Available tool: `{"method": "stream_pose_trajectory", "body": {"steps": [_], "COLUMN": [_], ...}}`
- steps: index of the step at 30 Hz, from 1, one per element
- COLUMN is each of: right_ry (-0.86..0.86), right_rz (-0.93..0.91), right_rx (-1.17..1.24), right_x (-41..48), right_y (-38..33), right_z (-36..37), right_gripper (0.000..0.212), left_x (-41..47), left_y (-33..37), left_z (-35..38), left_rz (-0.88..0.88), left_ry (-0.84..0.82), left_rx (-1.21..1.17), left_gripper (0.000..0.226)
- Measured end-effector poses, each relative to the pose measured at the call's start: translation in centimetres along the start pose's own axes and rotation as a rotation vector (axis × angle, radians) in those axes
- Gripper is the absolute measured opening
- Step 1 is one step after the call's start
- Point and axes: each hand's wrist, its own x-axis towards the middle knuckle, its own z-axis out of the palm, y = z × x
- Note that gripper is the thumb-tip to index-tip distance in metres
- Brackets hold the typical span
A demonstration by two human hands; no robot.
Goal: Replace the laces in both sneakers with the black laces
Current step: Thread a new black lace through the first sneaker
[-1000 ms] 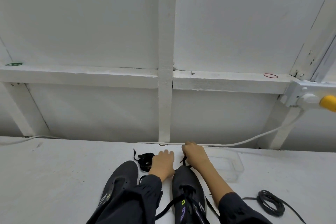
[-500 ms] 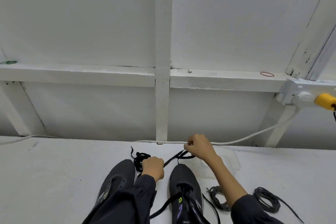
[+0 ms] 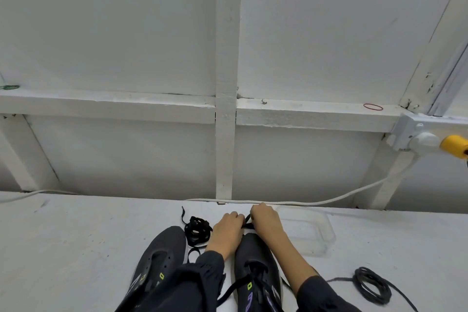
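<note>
1. The left hand [image 3: 226, 232] and the right hand [image 3: 266, 223] are held close together just past the toe of the right dark grey sneaker [image 3: 254, 258] — the backs of both hands face the camera.
2. A flat black lace [image 3: 247, 221] is gripped between them. The fingers of both hands are curled round it, and the fingertips are hidden.
3. More black lace is crossed over the eyelets of the right sneaker, with one strand trailing off its left side onto the white tabletop [image 3: 76, 240]. Whether it is one piece with the gripped length cannot be told.
4. The left dark grey sneaker [image 3: 163, 253] is set beside it, toe pointing away, with its eyelet holes exposed. Its heel end is covered by a dark sleeve [image 3: 197, 284].
5. A loose bundle of black lace [image 3: 198, 232] lies on the tabletop between the two toes, just left of the left hand.
6. A clear rectangular plastic container [image 3: 314, 234] sits just right of the right hand. A coil of dark grey cord [image 3: 372, 286] lies well apart, further right.
7. A white cable [image 3: 291, 202] is run along the back edge of the tabletop — up to a white socket block [image 3: 415, 132] carrying a yellow plug [image 3: 455, 143].
8. A red rubber band [image 3: 373, 106] and a green rubber band [image 3: 10, 87] rest on the white wall ledge [image 3: 101, 104].
</note>
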Motion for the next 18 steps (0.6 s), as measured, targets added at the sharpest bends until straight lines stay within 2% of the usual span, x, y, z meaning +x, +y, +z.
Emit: {"method": "stream_pose_trajectory", "body": {"steps": [3,6,9,12,15,18], "right_ry": [-0.002,-0.007,0.023,0.121,0.234,0.296], "right_rz": [0.01,-0.007,-0.022,0.013,0.06,0.075], "right_rx": [0.009,0.028,0.054,0.253,0.559,0.91], "right_x": [0.0,-0.1,-0.2,-0.2,-0.7,-2.6], "right_y": [0.0,0.4,0.5,0.8,1.3,1.4], "right_z": [0.3,0.4,0.3,-0.7,-2.5,-5.2], "right_gripper": [0.03,0.036,0.027,0.006,0.008,0.007], "left_x": [-0.1,0.0,0.4,0.3,-0.6,-2.1], "left_y": [-0.2,-0.8,-1.6,-2.3,-2.7,-2.4], "left_z": [0.3,0.3,-0.5,-1.6,-2.8,-4.4], "left_rz": [-0.072,-0.151,-0.209,-0.236,-0.284,-0.238], "left_ry": [0.041,0.018,-0.088,-0.196,-0.223,-0.163], "left_rx": [-0.102,-0.22,-0.358,-0.51,-0.866,-1.102], "left_gripper": [0.023,0.03,0.039,0.038,0.025,0.017]}}
